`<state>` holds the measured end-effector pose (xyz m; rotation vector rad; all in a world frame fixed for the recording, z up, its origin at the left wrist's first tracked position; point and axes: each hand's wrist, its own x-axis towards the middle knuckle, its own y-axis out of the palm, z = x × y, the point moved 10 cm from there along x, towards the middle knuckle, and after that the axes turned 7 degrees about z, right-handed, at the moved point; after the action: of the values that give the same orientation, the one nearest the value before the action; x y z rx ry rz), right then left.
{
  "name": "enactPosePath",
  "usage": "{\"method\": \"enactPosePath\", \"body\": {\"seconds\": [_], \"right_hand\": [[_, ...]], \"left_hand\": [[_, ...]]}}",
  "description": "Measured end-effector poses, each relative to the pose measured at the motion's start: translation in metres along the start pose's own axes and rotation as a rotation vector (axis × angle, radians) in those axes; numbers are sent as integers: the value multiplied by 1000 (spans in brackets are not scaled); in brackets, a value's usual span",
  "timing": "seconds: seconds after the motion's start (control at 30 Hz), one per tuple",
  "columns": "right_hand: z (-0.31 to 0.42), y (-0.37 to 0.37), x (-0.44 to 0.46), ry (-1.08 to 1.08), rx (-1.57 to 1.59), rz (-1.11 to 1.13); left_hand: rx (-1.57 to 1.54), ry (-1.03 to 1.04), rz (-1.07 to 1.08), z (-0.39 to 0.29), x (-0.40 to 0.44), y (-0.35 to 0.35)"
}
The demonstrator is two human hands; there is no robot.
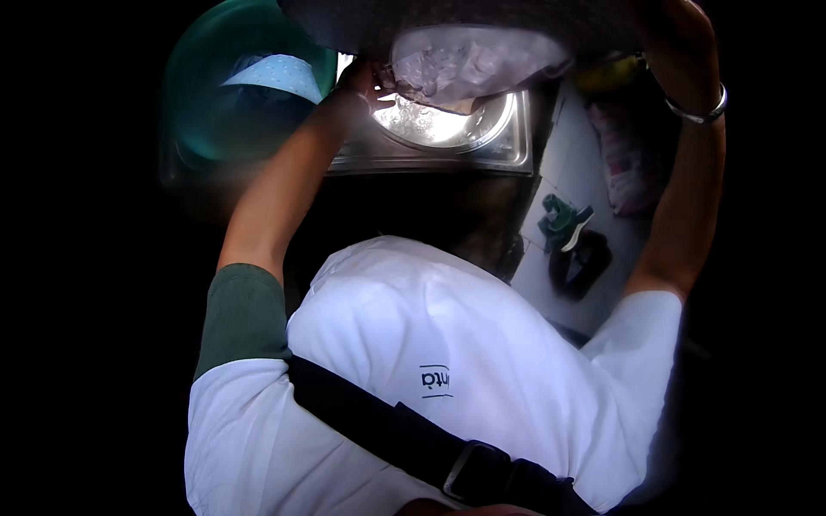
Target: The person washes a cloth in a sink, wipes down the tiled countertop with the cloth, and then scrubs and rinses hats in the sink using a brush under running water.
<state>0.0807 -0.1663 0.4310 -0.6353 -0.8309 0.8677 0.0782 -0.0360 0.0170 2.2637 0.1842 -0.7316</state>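
A large dark object (pixel 344 21) spans the top of the head view, raised over a metal sink, with a pale, crumpled plastic-like mass (pixel 477 62) at its underside. At its lower left edge, beside the pale mass, my left hand (pixel 366 82) is closed on it, with some fingers in shadow. My right hand (pixel 681 39) grips its right side; most fingers there are lost in darkness. Below shines the round, bright bowl of the metal sink (pixel 523 138).
A green basin (pixel 185 103) with a light blue dotted cloth (pixel 280 76) stands at the left. On pale tiles at the right lie a green item (pixel 559 219), a black looped item (pixel 585 267) and a pinkish package (pixel 621 159).
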Motion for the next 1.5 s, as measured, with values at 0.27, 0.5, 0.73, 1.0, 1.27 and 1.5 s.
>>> {"method": "enactPosePath", "body": {"seconds": [0.27,0.5,0.73,1.0,1.27,1.5], "right_hand": [[29,17,4,-81,-443,-121],[21,24,-4,-87,196,-379],[40,29,-16,2,55,-449],[20,8,-77,-69,207,-521],[-56,3,-149,278,361,-706],[-66,12,-155,354,384,-741]], "left_hand": [[-354,-120,320,40,-11,25],[-437,-159,162,40,-26,45],[-756,-205,507,17,-86,121],[-626,478,578,-17,-8,70],[-767,304,394,-14,-7,66],[-671,290,372,1,10,69]]}}
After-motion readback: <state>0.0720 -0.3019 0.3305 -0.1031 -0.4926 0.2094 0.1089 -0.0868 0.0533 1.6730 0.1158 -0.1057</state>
